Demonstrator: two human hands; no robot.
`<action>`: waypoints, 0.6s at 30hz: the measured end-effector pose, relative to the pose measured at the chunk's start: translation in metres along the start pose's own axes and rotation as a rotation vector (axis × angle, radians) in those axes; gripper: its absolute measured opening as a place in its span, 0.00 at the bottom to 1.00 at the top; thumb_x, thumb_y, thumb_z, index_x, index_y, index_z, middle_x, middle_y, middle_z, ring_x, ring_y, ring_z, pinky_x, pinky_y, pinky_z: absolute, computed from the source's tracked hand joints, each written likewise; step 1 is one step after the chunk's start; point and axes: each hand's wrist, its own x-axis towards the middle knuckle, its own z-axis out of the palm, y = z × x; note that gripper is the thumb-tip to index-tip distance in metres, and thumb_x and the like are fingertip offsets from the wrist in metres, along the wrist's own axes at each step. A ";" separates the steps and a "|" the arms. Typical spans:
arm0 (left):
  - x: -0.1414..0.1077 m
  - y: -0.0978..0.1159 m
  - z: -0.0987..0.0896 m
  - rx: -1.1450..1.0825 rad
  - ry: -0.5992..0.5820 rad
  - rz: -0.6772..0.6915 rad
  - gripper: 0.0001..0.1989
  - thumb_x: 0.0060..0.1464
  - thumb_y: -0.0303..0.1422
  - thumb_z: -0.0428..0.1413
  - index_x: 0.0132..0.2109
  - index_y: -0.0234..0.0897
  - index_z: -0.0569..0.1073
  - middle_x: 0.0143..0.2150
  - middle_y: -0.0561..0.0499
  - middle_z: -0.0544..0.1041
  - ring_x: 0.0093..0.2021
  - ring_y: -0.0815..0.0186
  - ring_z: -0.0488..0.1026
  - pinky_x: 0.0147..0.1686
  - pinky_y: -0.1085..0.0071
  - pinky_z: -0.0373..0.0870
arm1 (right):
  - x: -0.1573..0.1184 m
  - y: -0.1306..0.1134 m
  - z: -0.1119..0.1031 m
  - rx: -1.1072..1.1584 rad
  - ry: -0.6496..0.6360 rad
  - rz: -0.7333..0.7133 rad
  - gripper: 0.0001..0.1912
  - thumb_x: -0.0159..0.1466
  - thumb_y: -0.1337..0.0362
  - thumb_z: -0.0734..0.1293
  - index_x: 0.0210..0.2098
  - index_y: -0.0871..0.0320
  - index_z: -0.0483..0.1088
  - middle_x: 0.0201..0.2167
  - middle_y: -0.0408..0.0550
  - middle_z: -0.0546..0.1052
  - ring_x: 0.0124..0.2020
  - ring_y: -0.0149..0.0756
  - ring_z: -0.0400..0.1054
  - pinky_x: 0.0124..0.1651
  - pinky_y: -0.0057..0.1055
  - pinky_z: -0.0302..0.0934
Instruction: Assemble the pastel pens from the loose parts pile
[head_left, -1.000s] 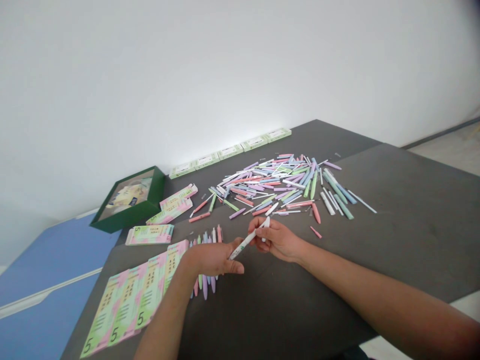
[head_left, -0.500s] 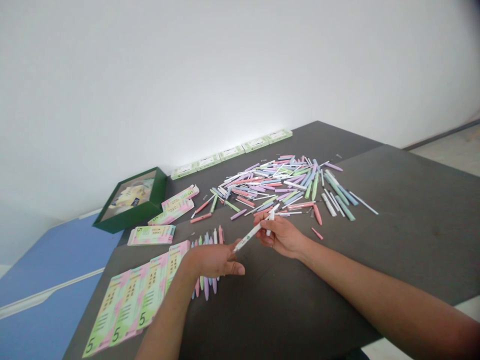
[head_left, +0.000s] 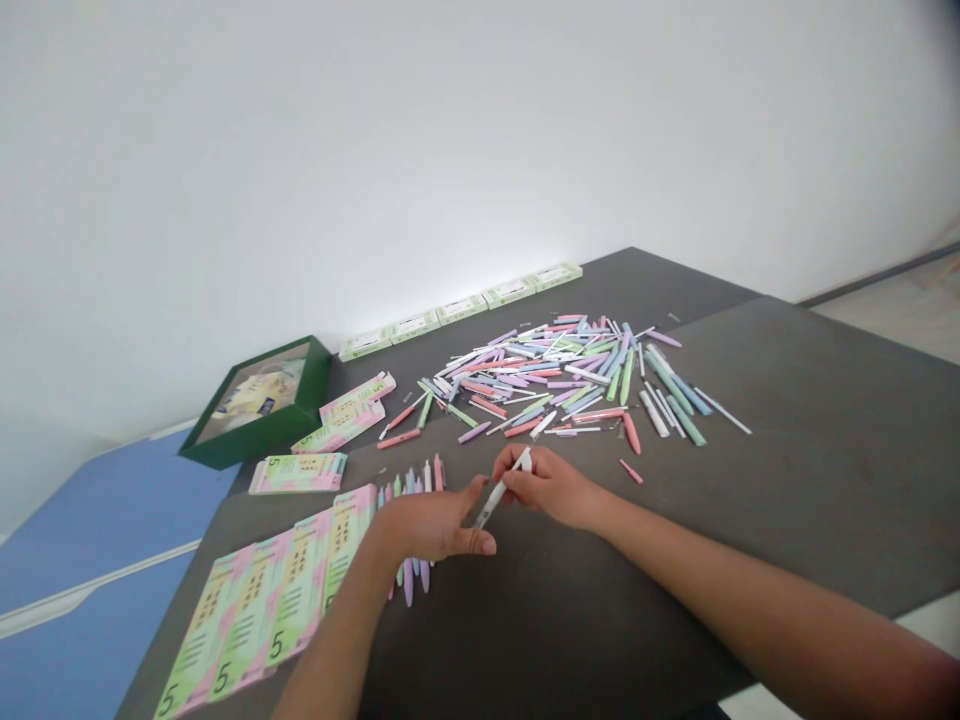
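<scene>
A white pen slants between my two hands above the dark table. My right hand pinches its upper part, where a white clip-like piece stands out near the fingertips. My left hand has its thumb and index finger apart, and the pen's lower end reaches into that gap. Its other fingers are hidden behind the hand. Under and beside my left hand lies a row of pastel pens, partly covered by it. Beyond my right hand spreads a pile of loose pen barrels and thin white sticks.
Flat printed boxes marked 5 overlap at the left front, with more boxes behind. A green open box holds wrappers. Several pale green boxes line the wall. A small pink piece lies right of my hand.
My right hand has moved slightly left and down, bringing the white pen lower and closer to my left hand. The left thumb remains stretched out. The view has shifted a little.
</scene>
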 end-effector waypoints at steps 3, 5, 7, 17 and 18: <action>0.008 0.007 0.001 0.080 -0.073 -0.062 0.28 0.54 0.48 0.49 0.54 0.32 0.60 0.33 0.48 0.76 0.30 0.61 0.71 0.28 0.72 0.64 | -0.010 -0.007 0.013 -0.134 -0.050 -0.105 0.07 0.59 0.70 0.59 0.35 0.59 0.67 0.26 0.42 0.70 0.25 0.27 0.62 0.28 0.24 0.54; 0.012 0.010 0.001 0.095 -0.100 -0.053 0.19 0.55 0.45 0.50 0.47 0.36 0.67 0.35 0.49 0.76 0.32 0.62 0.72 0.30 0.73 0.65 | -0.016 -0.010 0.021 -0.177 -0.056 -0.146 0.08 0.59 0.72 0.59 0.36 0.58 0.67 0.29 0.43 0.71 0.30 0.30 0.63 0.32 0.26 0.56; 0.013 0.011 0.000 0.095 -0.095 -0.043 0.15 0.55 0.44 0.51 0.41 0.38 0.69 0.36 0.51 0.77 0.33 0.63 0.72 0.31 0.73 0.65 | -0.019 -0.012 0.026 -0.179 -0.046 -0.159 0.08 0.59 0.72 0.59 0.36 0.58 0.66 0.31 0.44 0.71 0.32 0.31 0.64 0.34 0.27 0.57; 0.008 0.013 -0.003 0.099 -0.073 -0.047 0.15 0.56 0.43 0.49 0.39 0.37 0.72 0.30 0.51 0.75 0.29 0.63 0.71 0.29 0.74 0.65 | -0.020 -0.012 0.028 -0.066 -0.018 -0.190 0.06 0.62 0.66 0.60 0.38 0.58 0.66 0.34 0.46 0.72 0.35 0.33 0.65 0.39 0.30 0.58; 0.008 0.013 -0.003 0.087 -0.073 -0.036 0.15 0.56 0.43 0.49 0.40 0.37 0.72 0.31 0.51 0.76 0.30 0.63 0.71 0.29 0.74 0.65 | -0.021 -0.012 0.028 -0.061 -0.021 -0.191 0.07 0.62 0.65 0.60 0.39 0.58 0.66 0.34 0.47 0.72 0.35 0.33 0.65 0.39 0.30 0.58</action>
